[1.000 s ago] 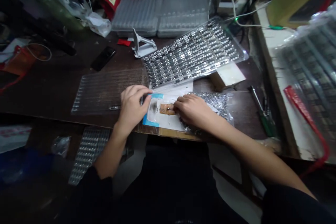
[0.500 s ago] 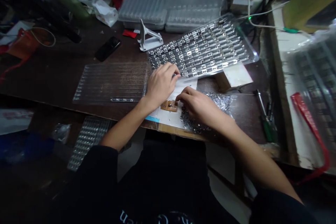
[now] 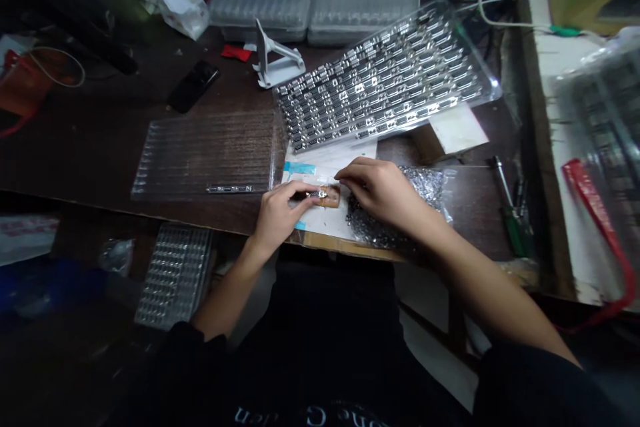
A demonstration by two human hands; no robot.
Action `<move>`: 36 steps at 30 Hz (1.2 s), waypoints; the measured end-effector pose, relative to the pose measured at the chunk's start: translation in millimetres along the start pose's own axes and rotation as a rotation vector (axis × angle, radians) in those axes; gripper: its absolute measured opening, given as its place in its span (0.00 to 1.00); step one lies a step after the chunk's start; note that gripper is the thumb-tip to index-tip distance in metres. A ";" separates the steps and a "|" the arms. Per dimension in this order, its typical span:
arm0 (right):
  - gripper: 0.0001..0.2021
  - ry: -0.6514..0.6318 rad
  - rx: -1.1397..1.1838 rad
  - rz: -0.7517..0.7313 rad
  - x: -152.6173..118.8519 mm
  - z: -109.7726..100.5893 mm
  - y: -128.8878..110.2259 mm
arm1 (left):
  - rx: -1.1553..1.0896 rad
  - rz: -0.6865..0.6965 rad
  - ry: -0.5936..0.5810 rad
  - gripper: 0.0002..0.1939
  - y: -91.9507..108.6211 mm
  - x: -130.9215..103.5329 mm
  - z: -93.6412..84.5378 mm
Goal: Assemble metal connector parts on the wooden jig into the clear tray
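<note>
Between thumb and fingers, my left hand (image 3: 280, 212) grips a small metal connector (image 3: 317, 194) at a brown block (image 3: 330, 197) on white paper (image 3: 330, 221). Just to the right, above the paper, my right hand (image 3: 383, 190) is closed in a pinch; whatever its fingertips hold is too small to make out. Under and beside that hand lies a clear bag of small shiny metal parts (image 3: 425, 188). Behind both hands, a clear tray filled with rows of similar connectors (image 3: 370, 90) is tilted, its right side raised near a white box (image 3: 457, 133).
A clear grooved tray (image 3: 210, 147) lies left, with a short row of connectors (image 3: 229, 189) in it. Further back are a phone (image 3: 194, 85), a white stand (image 3: 277, 63) and stacked clear trays (image 3: 365, 20). A green-handled screwdriver (image 3: 511, 220) lies right.
My left hand has moved from the filled tray down toward me, bringing a connector to the brown block. My right hand stays pinched, nearly in place. The view has shifted slightly.
</note>
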State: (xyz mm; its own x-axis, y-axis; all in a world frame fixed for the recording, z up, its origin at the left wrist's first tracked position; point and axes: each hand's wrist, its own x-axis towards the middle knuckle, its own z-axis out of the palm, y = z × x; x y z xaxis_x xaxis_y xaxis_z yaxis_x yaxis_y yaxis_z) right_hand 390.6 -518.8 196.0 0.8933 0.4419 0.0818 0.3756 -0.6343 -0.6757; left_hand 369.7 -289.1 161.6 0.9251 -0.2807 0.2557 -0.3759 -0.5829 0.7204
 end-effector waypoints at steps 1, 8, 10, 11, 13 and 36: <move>0.13 0.001 0.001 0.003 0.5 0.3 0.4 | -0.005 0.013 0.007 0.09 -0.4 0.6 0.8; 0.09 -0.052 -0.021 0.044 1.1 2.5 0.4 | 0.056 0.100 -0.012 0.05 2.8 5.5 1.6; 0.08 -0.061 -0.019 0.036 1.1 4.9 -1.2 | 0.078 0.097 -0.011 0.04 2.6 5.0 2.3; 0.09 -0.065 -0.025 0.033 1.0 6.3 -2.3 | 0.085 0.096 -0.012 0.05 2.3 4.5 2.7; 0.10 -0.081 -0.057 0.036 0.9 9.5 -5.2 | 0.096 0.093 -0.021 0.05 2.1 3.7 3.5; 0.11 -0.207 -0.414 -0.212 0.4 28.8 -21.9 | 0.281 -0.033 0.033 0.04 0.5 -3.9 1.6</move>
State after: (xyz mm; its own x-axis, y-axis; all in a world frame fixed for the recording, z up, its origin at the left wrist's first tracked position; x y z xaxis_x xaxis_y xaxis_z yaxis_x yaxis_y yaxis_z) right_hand 375.6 -486.5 189.7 0.7353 0.6777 0.0106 0.6468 -0.6969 -0.3097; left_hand 365.9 -289.5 159.9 0.9367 -0.2355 0.2591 -0.3410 -0.7814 0.5225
